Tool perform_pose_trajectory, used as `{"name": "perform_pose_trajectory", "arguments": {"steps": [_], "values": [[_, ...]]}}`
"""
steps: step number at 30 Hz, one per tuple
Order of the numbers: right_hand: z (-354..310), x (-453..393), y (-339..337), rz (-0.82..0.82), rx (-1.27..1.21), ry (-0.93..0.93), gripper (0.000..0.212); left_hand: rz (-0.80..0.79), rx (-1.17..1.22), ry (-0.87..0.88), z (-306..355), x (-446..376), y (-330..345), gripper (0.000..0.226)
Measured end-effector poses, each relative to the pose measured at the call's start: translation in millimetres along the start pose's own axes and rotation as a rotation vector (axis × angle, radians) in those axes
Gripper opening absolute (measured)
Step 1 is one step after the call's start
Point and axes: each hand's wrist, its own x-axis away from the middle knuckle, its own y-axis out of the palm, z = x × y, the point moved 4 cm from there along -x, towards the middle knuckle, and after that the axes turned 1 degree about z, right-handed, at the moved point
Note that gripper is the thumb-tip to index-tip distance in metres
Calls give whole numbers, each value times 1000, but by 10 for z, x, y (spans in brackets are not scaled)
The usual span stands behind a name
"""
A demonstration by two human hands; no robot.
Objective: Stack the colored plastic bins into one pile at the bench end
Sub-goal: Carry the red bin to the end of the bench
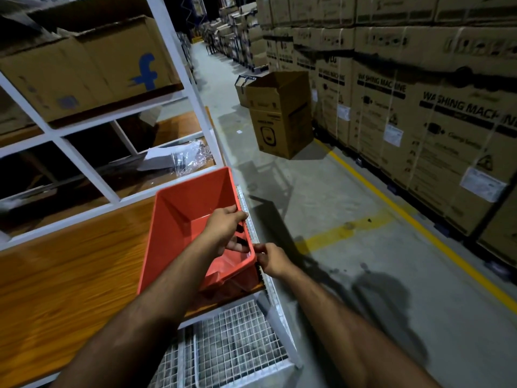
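The red bin [184, 219] sits at the end of the wooden bench [70, 275], at 12 o'clock from you; no contents are visible inside. Your left hand [228, 231] curls over its 3 o'clock rim, fingers inside. Your right hand [272, 260] pinches the near corner at 5 o'clock, beside the wire mesh [237, 340].

red bin [179, 217]: near wall partly covered by left forearm; contents, if any, not made out.
left hand [228, 229]: fingertips hidden behind bin rim.
right hand [272, 260]: fingertips hidden at bin corner.
table [70, 275]: cut off by left edge.
washing machine cartons [447, 121]: small print blurred, cut off at right edge.
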Motion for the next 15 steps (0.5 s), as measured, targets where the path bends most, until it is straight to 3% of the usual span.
{"name": "perform_pose_trajectory", "arguments": {"steps": [11, 15], "values": [[13, -13, 10, -5, 8, -15, 27, -11, 11, 9, 1, 37, 14, 21], [6, 5, 9, -21, 11, 3, 33, -11, 10, -22, 6, 81, 14, 7]]}}
